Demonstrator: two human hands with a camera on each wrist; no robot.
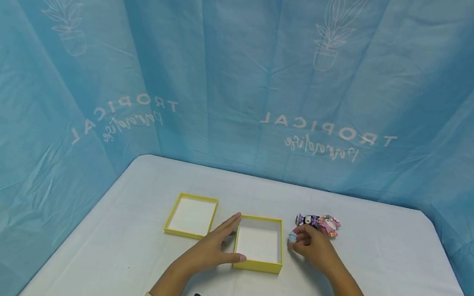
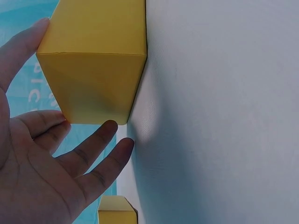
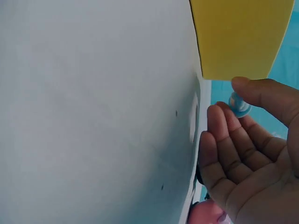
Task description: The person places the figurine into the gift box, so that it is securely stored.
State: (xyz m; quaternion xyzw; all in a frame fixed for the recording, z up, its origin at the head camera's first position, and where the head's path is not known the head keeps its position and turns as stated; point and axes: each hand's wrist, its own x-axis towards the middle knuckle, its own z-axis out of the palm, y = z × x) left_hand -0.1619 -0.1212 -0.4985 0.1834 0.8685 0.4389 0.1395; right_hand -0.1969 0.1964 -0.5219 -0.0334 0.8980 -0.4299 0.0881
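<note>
- R hand [image 1: 315,248] is pinching the blue toy [image 1: 292,237] btw thumb & fingers, holding it off the bench [image 1: 114,262], just outside the box's [image 1: 257,266] R wall.
- L hand [image 1: 211,250] is resting at the box's L side, thumb by the near corner, others toward the far one; its fingers are lying loose & spread, not clenching.
- Lid [image 1: 184,234] is lying hollow side up, L of the box, apart.
- Purple toy [image 1: 309,220] & pink toy [image 1: 329,225] are lying together just past R hand.
- Slip risk: only the tips are holding the blue toy, so a slack pinch is prob. inviting a drop.
- Snag risk: toy is hanging close to the wall, so going too low is prob. risking a bump.
- Shift risk: L hand isn't wrapping the box, so any bump is poss. skewing it.
- Knock risk: R knuckles are sitting v. near the other toys.
</note>
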